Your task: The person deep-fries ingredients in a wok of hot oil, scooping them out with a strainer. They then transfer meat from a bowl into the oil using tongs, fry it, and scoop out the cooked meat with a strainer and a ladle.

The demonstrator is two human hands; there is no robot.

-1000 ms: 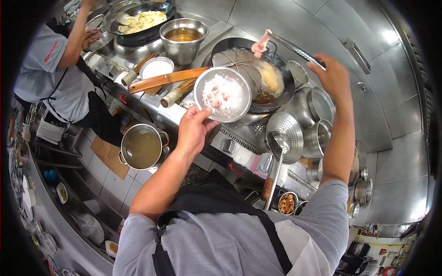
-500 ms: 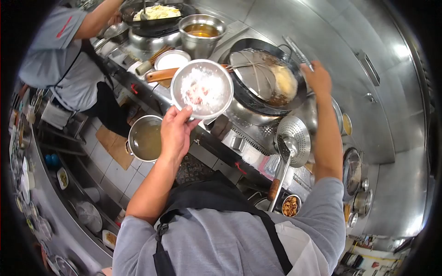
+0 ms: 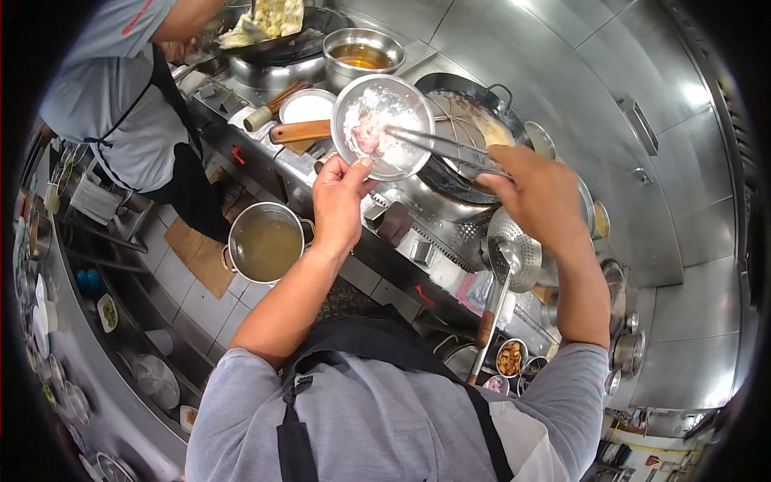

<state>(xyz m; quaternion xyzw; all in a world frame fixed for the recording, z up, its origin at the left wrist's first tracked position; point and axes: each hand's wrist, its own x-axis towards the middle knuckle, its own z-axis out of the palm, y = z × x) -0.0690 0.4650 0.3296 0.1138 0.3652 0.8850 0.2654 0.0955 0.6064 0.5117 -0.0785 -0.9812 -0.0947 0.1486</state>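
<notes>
My left hand (image 3: 341, 197) grips the near rim of a small metal bowl (image 3: 412, 157), thumb on top. White powder (image 3: 373, 104) and pinkish coated pieces (image 3: 368, 136) lie in it. My right hand (image 3: 538, 193) is closed around metal tongs (image 3: 450, 147), which point left with their tips in the bowl at the pieces. Behind the bowl, a black wok (image 3: 450, 81) holds bubbling oil and a pale yellow mass (image 3: 494, 128). A wire whisk (image 3: 456, 120) and a mesh skimmer in the wok are partly hidden by the bowl and tongs.
A perforated ladle (image 3: 522, 249) lies right of the stove front. A metal pot of amber liquid (image 3: 361, 56) stands behind the bowl; a pot of cloudy liquid (image 3: 267, 245) is lower left. A co-worker (image 3: 120, 120) handles another wok (image 3: 317, 24) at upper left.
My right hand has come left and down from beside the wok, bringing the tongs into the bowl. My left hand and the bowl have shifted right and up. The co-worker's food has been tossed upward.
</notes>
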